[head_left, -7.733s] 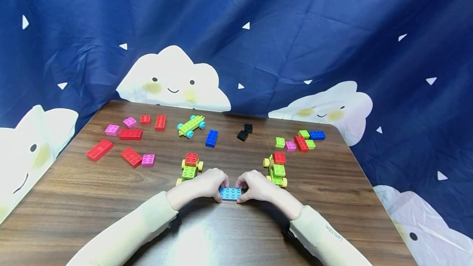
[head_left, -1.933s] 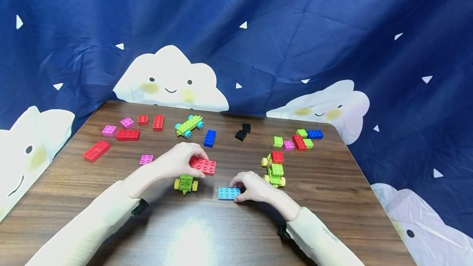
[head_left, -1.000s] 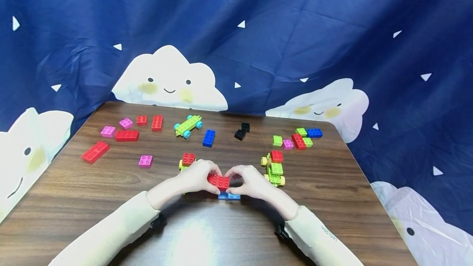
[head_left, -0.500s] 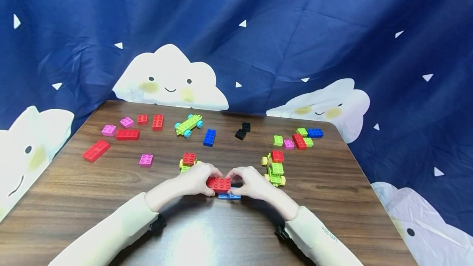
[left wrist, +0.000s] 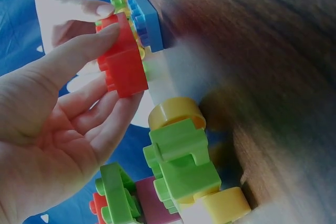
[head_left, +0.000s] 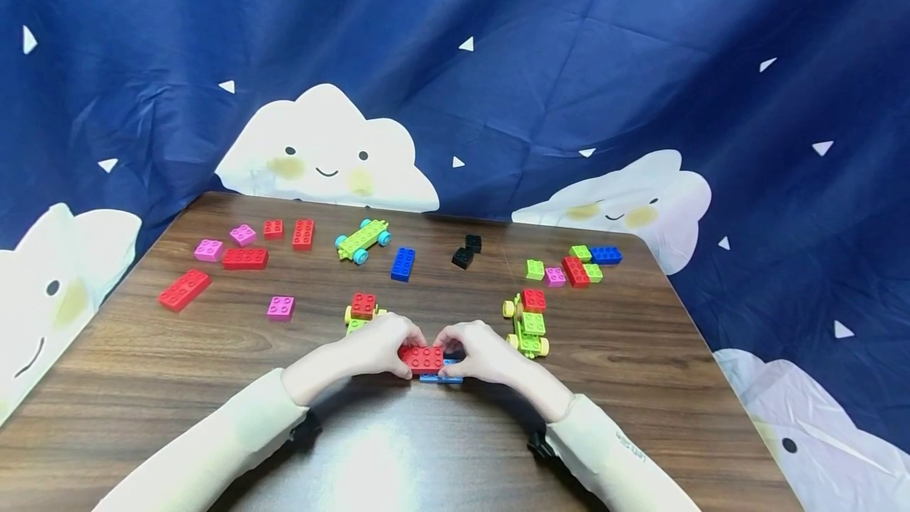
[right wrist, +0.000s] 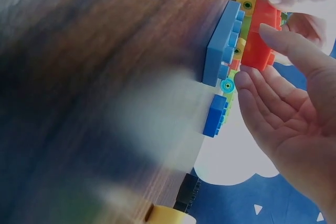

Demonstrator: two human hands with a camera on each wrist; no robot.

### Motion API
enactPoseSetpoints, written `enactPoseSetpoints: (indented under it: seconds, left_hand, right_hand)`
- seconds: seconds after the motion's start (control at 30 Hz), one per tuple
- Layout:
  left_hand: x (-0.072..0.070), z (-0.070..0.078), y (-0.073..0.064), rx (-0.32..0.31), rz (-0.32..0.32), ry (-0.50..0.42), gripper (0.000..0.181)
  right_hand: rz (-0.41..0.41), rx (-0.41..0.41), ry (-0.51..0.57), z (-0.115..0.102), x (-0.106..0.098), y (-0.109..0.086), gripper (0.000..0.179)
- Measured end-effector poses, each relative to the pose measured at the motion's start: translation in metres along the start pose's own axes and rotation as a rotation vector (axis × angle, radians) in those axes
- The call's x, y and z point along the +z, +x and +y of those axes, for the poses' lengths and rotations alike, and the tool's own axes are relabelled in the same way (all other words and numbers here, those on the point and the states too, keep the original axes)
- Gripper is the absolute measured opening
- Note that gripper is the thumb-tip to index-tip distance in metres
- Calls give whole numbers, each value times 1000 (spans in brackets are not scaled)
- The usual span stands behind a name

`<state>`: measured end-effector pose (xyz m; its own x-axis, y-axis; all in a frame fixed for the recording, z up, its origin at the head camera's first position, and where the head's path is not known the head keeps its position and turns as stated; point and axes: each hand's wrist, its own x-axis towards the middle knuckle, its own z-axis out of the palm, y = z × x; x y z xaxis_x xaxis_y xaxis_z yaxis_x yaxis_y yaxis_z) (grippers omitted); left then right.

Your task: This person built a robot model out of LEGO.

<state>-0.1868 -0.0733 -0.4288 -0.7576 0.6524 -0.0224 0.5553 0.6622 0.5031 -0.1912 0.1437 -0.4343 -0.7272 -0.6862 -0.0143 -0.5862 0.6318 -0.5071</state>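
Just above the light-blue brick (head_left: 446, 378), a red eight-stud brick (head_left: 423, 359) is held in the air, offset to the left of it. My left hand (head_left: 380, 344) pinches the red brick's left end between thumb and fingers, as the left wrist view shows. At the other end, my right hand (head_left: 483, 350) pinches it the same way. In the right wrist view a gap separates the red brick (right wrist: 257, 38) from the studs of the blue brick (right wrist: 223, 45). Behind my left hand stands a partly hidden green wheeled car with a red block (head_left: 364, 305).
A similar car (head_left: 532, 326) stands to the right. Red bricks (head_left: 245, 259) and pink ones (head_left: 280, 307) lie at left. A blue-wheeled chassis (head_left: 363, 240), a dark-blue brick (head_left: 402, 264) and black blocks (head_left: 463, 257) lie farther back, with a mixed cluster (head_left: 577, 272) at back right.
Both hands first held the light-blue brick. The left hand then brought the red brick over from the left, and the right hand moved from blue to red. Lately the red brick has sunk slightly.
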Motion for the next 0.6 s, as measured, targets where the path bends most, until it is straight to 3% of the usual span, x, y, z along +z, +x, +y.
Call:
enactPoseSetpoints:
  seconds: [0.6]
  left_hand:
    - [3,1,2,-32,-22,-1,37]
  right_hand:
    - [-18,-1,0,-1,1,1,27]
